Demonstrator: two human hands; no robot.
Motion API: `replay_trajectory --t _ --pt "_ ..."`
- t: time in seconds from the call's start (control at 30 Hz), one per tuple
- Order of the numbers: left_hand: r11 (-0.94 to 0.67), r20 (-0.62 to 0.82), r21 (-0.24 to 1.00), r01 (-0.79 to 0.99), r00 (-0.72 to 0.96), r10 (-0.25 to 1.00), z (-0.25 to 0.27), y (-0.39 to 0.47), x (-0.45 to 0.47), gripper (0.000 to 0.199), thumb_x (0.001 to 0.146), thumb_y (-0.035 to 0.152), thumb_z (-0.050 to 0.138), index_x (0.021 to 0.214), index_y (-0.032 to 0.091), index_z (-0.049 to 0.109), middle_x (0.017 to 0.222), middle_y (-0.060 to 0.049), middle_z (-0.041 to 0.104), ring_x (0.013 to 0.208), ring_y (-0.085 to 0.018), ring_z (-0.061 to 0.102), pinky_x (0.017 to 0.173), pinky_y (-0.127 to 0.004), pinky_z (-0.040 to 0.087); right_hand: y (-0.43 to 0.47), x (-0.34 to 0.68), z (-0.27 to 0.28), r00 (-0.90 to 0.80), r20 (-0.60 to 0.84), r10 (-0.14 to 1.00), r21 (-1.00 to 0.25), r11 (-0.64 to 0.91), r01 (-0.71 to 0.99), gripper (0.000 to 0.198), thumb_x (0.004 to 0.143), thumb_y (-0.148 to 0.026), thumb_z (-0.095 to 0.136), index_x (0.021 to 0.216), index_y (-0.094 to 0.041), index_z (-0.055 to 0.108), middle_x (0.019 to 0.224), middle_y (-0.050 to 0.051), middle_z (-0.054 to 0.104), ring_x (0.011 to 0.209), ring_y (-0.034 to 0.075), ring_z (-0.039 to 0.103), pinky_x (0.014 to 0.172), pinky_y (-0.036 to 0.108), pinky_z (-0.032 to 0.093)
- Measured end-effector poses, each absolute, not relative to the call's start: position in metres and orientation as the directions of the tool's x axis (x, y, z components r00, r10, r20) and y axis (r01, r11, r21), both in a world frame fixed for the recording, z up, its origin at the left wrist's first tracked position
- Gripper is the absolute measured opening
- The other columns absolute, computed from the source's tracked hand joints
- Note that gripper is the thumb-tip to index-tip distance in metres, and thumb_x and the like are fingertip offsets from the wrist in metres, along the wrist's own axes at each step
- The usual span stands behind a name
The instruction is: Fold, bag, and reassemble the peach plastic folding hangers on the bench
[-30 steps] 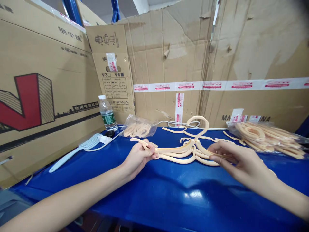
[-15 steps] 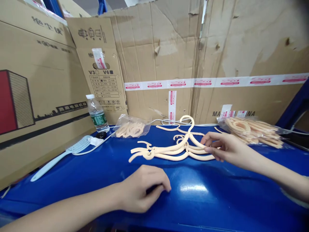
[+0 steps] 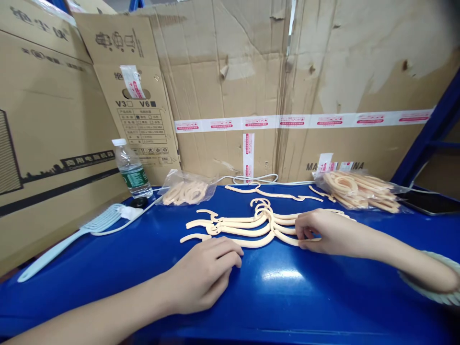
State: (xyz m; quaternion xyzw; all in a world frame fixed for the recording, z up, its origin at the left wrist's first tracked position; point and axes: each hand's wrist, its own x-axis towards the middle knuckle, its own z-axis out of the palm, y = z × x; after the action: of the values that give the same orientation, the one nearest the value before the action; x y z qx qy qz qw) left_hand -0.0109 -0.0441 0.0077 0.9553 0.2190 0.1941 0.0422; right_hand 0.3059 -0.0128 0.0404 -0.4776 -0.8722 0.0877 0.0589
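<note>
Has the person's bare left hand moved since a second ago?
Yes: the left hand is farther below the vertical white-and-red tape on the brown cardboard, nearer the person.

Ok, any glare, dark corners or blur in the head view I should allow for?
Head view: a white glare patch on the blue tabletop, nearer the camera than the hangers; head view, the top right corner darkens and smears; head view, print on the left box looks soft, while the hangers read fairly sharp.

Hangers [image 3: 247, 233] are pale peach, the tabletop [image 3: 273, 306] blue.
</note>
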Motion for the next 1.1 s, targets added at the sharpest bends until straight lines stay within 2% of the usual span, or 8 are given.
replay_trajectory --t 0.1,0.2,0.4,0.57,0.8,1.1 --pt "-0.880 0.349 0.201 0.430 0.808 0.475 0.005 -0.042 -0.011 0.025 0.086 0.006 0.042 0.104 0.020 0.053 0.119 -0.008 0.061 0.108 -0.022 0.058 0.090 -0.035 0.048 -0.013 0.305 0.045 -0.485 -0.021 0.874 -0.168 0.476 0.863 0.008 0.074 -0.012 0.065 0.072 -0.020 0.067 0.070 -0.001 0.067 0.060 0.016 0.059 0.051 0.025 0.033" --pt "-0.861 0.346 0.215 0.461 0.788 0.509 0.004 -0.042 -0.012 0.026 0.087 0.008 0.043 0.106 0.021 0.054 0.123 -0.008 0.059 0.112 -0.022 0.056 0.094 -0.037 0.047 -0.009 0.305 0.045 -0.468 0.023 0.884 -0.143 0.466 0.873 0.011 0.074 -0.009 0.065 0.069 -0.019 0.064 0.066 -0.002 0.066 0.058 0.015 0.057 0.050 0.024 0.031" --pt "-0.821 0.306 0.242 0.517 0.762 0.571 0.006 -0.043 -0.012 0.022 0.088 0.012 0.044 0.105 0.022 0.054 0.123 -0.008 0.057 0.113 -0.023 0.056 0.095 -0.037 0.048 -0.001 0.308 0.036 -0.453 0.115 0.884 -0.098 0.463 0.881 0.009 0.077 -0.015 0.071 0.074 -0.020 0.063 0.067 -0.003 0.066 0.058 0.014 0.058 0.049 0.023 0.028" --pt "-0.803 0.286 0.247 0.542 0.751 0.595 0.007 -0.042 -0.011 0.022 0.089 0.013 0.044 0.107 0.023 0.054 0.125 -0.008 0.057 0.120 -0.022 0.054 0.099 -0.037 0.047 -0.001 0.306 0.034 -0.403 0.143 0.904 0.001 0.408 0.913 0.008 0.081 -0.019 0.070 0.079 -0.020 0.062 0.070 0.000 0.067 0.061 0.017 0.060 0.048 0.024 0.025" --pt "-0.790 0.259 0.255 0.558 0.748 0.612 0.008 -0.043 -0.012 0.023 0.090 0.016 0.044 0.110 0.023 0.053 0.129 -0.008 0.056 0.125 -0.023 0.051 0.103 -0.038 0.046 -0.002 0.305 0.032 -0.390 0.149 0.909 0.074 0.383 0.921 0.006 0.085 -0.018 0.066 0.081 -0.019 0.061 0.070 0.002 0.068 0.062 0.019 0.061 0.049 0.025 0.022" --pt "-0.775 0.264 0.263 0.575 0.729 0.631 0.007 -0.041 -0.011 0.023 0.089 0.015 0.047 0.110 0.023 0.054 0.126 -0.008 0.054 0.117 -0.023 0.053 0.098 -0.038 0.047 -0.006 0.300 0.032 -0.409 0.150 0.900 0.112 0.395 0.912 0.004 0.087 -0.019 0.064 0.085 -0.019 0.062 0.070 0.003 0.069 0.064 0.020 0.063 0.050 0.026 0.021"
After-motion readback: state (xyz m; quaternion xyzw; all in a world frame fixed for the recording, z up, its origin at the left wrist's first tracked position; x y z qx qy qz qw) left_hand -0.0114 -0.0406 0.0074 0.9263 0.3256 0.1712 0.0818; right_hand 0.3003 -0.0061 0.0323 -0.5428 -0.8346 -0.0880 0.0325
